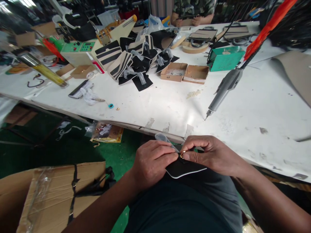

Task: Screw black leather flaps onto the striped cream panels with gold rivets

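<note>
My left hand (152, 161) and my right hand (210, 153) meet over my lap, just below the table's front edge. Between them lies a flat black piece with a white edge (184, 169). Both hands are closed in a pinch at its top, where a small gold ring (182, 154) shows between the fingertips. A clear plastic strip (164, 139) sticks up behind my left fingers.
An electric screwdriver (224, 87) hangs on a cord over the white table (243, 123). A heap of black-and-cream pieces (132, 61), two small cardboard boxes (184, 72) and a green box (224, 58) lie farther back. A cardboard carton (48, 194) stands at my left. Another person (191, 13) sits across.
</note>
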Action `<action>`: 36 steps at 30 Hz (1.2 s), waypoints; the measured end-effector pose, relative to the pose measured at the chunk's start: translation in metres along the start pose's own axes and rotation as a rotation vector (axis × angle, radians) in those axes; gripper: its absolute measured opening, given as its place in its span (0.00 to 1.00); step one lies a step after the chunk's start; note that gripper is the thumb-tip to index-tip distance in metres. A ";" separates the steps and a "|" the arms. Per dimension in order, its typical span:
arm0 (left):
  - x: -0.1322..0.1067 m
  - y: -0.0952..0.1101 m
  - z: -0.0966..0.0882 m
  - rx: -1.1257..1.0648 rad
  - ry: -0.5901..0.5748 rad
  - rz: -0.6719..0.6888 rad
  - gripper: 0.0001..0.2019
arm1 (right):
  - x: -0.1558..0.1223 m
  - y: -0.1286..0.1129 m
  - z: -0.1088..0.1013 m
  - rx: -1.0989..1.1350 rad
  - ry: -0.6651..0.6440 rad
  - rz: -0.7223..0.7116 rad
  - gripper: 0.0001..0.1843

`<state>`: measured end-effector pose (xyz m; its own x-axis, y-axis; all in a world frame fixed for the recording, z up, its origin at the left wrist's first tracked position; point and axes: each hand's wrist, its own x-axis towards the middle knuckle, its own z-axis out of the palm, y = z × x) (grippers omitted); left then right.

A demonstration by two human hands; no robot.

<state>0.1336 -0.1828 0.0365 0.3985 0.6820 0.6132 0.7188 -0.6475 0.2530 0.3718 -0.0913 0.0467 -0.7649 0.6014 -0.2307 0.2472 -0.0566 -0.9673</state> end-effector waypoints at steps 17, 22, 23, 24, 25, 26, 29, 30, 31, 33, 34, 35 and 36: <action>-0.009 -0.006 0.009 -0.047 0.061 -0.112 0.15 | 0.003 0.009 0.020 -0.094 0.226 -0.166 0.15; -0.012 -0.005 0.011 -0.108 0.061 -0.156 0.15 | -0.006 0.005 0.017 -0.148 0.186 -0.191 0.12; -0.013 -0.005 0.012 -0.113 0.060 -0.169 0.14 | -0.008 0.004 0.015 -0.158 0.166 -0.194 0.12; -0.013 -0.005 0.012 -0.116 0.059 -0.181 0.14 | -0.009 0.004 0.013 -0.164 0.143 -0.198 0.13; -0.014 -0.005 0.012 -0.121 0.061 -0.189 0.14 | -0.010 0.003 0.010 -0.167 0.119 -0.202 0.15; -0.014 -0.006 0.012 -0.130 0.065 -0.194 0.15 | -0.011 0.003 0.008 -0.168 0.093 -0.206 0.17; -0.013 -0.007 0.012 -0.179 0.069 -0.195 0.17 | -0.011 0.006 0.007 -0.194 0.053 -0.202 0.27; -0.012 -0.007 0.013 -0.199 0.074 -0.197 0.17 | -0.010 0.007 0.008 -0.212 0.067 -0.195 0.27; -0.011 -0.006 0.014 -0.218 0.077 -0.201 0.17 | -0.009 0.008 0.009 -0.234 0.096 -0.192 0.25; -0.009 -0.005 0.017 -0.266 0.083 -0.237 0.14 | -0.005 0.011 0.013 -0.284 0.153 -0.188 0.16; -0.008 -0.004 0.020 -0.293 0.085 -0.288 0.12 | -0.003 0.011 0.014 -0.312 0.172 -0.185 0.13; -0.007 -0.004 0.023 -0.324 0.076 -0.375 0.10 | 0.000 0.012 0.014 -0.341 0.182 -0.176 0.13; -0.005 -0.005 0.027 -0.367 0.049 -0.494 0.08 | 0.004 0.013 0.012 -0.368 0.184 -0.156 0.14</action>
<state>0.1438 -0.1740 0.0120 0.0353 0.9204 0.3894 0.5655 -0.3396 0.7515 0.3644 -0.0992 0.0318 -0.6992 0.7143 -0.0295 0.3578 0.3140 -0.8794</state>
